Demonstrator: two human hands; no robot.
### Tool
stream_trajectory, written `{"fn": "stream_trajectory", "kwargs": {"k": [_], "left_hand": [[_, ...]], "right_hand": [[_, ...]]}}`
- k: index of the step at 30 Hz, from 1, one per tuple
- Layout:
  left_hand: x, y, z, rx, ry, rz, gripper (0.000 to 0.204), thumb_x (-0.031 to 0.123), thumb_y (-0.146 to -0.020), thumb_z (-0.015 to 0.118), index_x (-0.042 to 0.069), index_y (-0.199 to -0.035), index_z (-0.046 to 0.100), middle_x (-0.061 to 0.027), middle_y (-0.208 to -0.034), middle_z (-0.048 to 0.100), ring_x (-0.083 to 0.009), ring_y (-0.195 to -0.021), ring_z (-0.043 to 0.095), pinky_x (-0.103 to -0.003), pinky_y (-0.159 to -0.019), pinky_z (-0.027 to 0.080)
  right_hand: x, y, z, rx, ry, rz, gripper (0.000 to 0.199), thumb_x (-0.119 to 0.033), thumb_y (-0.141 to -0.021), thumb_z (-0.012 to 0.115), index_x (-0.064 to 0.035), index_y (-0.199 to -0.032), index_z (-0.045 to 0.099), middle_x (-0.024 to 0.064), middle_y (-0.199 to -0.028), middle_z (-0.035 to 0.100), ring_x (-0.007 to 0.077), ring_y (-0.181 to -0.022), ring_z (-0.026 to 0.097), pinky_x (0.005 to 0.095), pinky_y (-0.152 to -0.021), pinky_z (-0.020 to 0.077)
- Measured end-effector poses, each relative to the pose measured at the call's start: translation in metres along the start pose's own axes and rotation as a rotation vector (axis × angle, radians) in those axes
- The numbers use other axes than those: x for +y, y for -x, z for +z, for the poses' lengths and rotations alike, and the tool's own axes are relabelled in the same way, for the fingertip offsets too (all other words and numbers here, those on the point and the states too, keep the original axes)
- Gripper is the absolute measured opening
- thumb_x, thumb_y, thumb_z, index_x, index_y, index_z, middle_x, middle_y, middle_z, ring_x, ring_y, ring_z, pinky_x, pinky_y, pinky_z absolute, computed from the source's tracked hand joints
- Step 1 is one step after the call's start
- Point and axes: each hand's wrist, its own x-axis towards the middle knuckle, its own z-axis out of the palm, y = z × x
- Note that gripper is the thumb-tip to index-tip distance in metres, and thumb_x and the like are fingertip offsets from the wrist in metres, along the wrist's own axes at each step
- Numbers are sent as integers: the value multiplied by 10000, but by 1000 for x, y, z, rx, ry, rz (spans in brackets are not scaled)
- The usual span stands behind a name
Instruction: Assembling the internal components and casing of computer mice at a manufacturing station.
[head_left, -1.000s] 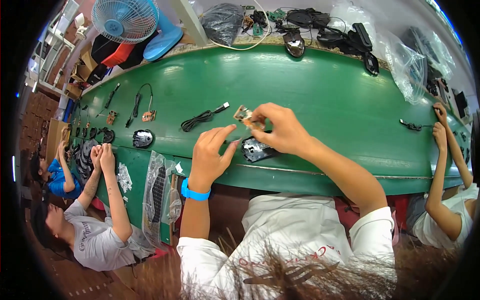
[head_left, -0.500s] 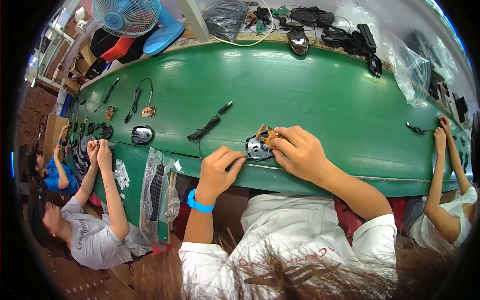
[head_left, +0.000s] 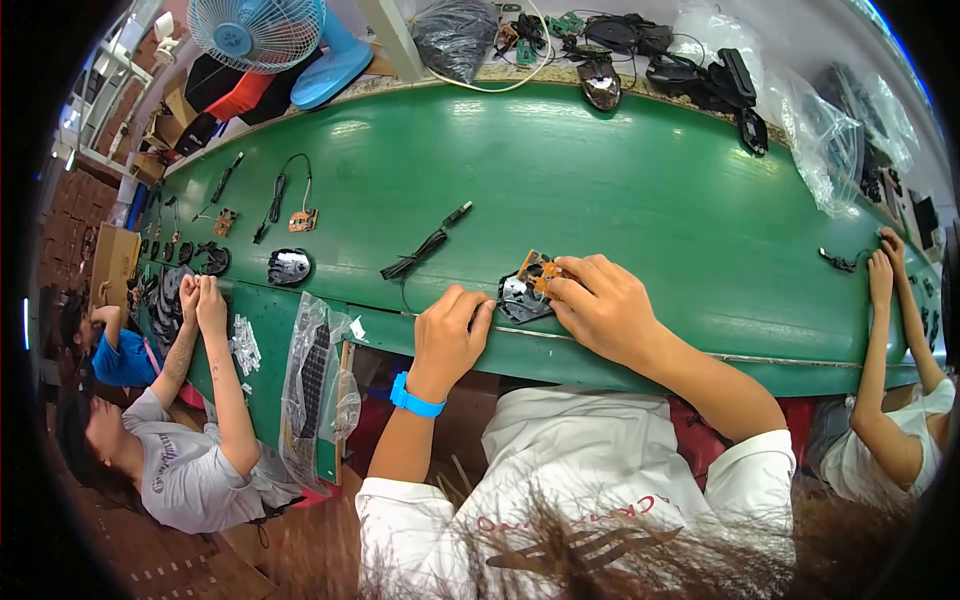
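Observation:
My right hand [head_left: 605, 305] is closed on the edge of an orange circuit board [head_left: 537, 268], which tilts over a black mouse shell [head_left: 521, 300] near the table's front edge. Just left of the shell, my left hand [head_left: 450, 335] has thumb and forefinger pinched together. A thin black cable [head_left: 404, 292] runs from a tied cable bundle [head_left: 416, 255] with a plug at its end down to this hand, and it appears to be pinched there. The fingertips hide the cable's course toward the board.
On the green table [head_left: 600, 180], a mouse shell [head_left: 289, 266] and a wired board [head_left: 303, 220] lie to the left. Co-workers sit on both sides, their hands over the table. A bagged keyboard [head_left: 313, 380] is at my left. Mouse parts [head_left: 600, 85] and a blue fan [head_left: 255, 35] stand behind.
My left hand has shifted slightly right and its fingers have drawn closer together. The circuit board has turned a little over the shell, with my right hand still on it.

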Motion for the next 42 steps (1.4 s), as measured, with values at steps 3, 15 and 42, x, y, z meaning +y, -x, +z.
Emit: {"fn": "stream_trajectory", "kwargs": {"k": [3,15,42], "left_hand": [[0,1,3,-1,-14,-6,62,66,-904,723,16,-897,686,-118,-792,610,-283,-594,607,-384,-536,463],[11,-1,5,-12,-57,3,77,71,-903,720,31,-870,663,-103,-785,609,-274,-595,609,-383,-536,467],[26,-6,17,-64,-83,-150,138,109,-892,736,35,-834,634,-98,-783,637,-282,-630,621,-401,-571,475]], "right_hand": [[2,3,-2,-11,5,5,288,-64,-728,803,-73,-985,673,97,-1131,673,260,-888,659,376,-727,566],[6,9,-2,0,8,6,295,-64,-730,800,-71,-1001,684,104,-1141,675,261,-892,663,378,-726,568],[9,11,-17,-67,31,12,283,-77,-742,794,-75,-1002,681,101,-1136,684,262,-904,659,381,-742,566]]}}
